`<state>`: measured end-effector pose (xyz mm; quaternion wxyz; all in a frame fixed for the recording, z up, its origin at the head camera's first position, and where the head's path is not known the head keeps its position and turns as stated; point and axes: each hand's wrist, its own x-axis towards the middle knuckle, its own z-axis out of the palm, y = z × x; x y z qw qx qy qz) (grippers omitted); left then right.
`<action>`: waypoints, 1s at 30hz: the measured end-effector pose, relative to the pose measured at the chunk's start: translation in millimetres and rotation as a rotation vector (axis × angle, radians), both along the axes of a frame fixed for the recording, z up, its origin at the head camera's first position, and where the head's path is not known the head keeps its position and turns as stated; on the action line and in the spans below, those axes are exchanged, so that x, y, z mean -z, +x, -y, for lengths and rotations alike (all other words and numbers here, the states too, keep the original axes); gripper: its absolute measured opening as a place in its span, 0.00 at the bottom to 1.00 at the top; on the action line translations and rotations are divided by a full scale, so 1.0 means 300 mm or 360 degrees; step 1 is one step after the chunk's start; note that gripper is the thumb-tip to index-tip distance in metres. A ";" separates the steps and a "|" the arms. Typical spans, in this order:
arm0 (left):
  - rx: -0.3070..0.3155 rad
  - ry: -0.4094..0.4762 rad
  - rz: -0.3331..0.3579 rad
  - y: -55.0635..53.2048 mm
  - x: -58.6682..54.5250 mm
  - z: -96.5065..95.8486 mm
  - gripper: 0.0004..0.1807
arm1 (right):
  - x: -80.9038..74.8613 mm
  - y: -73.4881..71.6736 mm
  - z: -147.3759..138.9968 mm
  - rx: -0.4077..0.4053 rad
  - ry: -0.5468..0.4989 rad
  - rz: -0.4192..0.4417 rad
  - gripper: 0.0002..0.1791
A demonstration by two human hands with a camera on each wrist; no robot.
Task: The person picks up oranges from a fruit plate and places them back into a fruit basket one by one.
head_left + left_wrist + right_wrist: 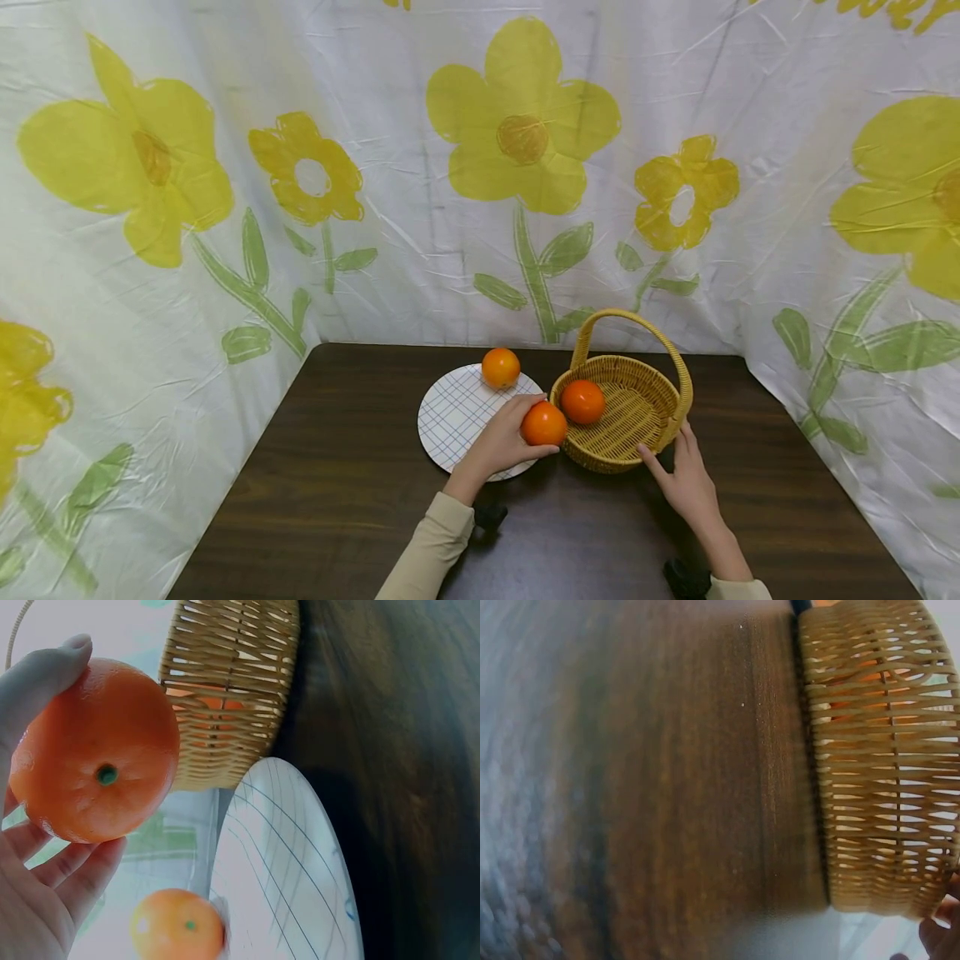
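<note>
In the head view my left hand [504, 437] holds an orange [543, 423] between thumb and fingers, just outside the basket's left rim. Its green stem dimple faces the left wrist view, where the orange [101, 754] fills much of the left side. A second orange [582, 402] lies inside the woven wicker basket [611, 460], against the left wall. My right hand [688, 483] rests at the basket's near right side, thumb and straight fingers spread along the wall near the handle's base. Fingertips [936, 937] show at its lower edge in the right wrist view.
A third orange [500, 368] sits on the far edge of the round white plate [450, 417] with blue grid lines, left of the basket. The basket's tall handle [617, 314] arches over it. Behind the dark wooden table [322, 500] hangs a flowered curtain [405, 275].
</note>
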<state>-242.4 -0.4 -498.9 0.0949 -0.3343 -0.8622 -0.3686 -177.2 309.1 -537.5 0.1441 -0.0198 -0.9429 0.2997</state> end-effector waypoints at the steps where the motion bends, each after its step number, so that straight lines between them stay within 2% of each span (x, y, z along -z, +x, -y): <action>1: 0.0003 0.0000 -0.0006 -0.001 -0.002 -0.003 0.42 | 0.000 0.000 0.000 0.0000 0.0001 -0.0004 0.46; 8: 0.0013 -0.0006 -0.0016 -0.003 -0.018 -0.021 0.42 | -0.002 0.001 -0.001 0.0007 -0.0003 -0.0004 0.46; 17: 0.0027 -0.0034 0.0059 -0.007 -0.039 -0.043 0.43 | 0.002 0.000 -0.001 0.0005 -0.0004 -0.0001 0.46; 25: 0.0072 -0.0026 -0.0005 -0.015 -0.049 -0.071 0.43 | 0.001 0.000 -0.001 0.0007 -0.0007 -0.0002 0.46; 30: 0.0075 -0.0044 0.0004 -0.016 -0.062 -0.086 0.43 | -0.003 0.000 0.000 -0.0001 -0.0003 0.0000 0.45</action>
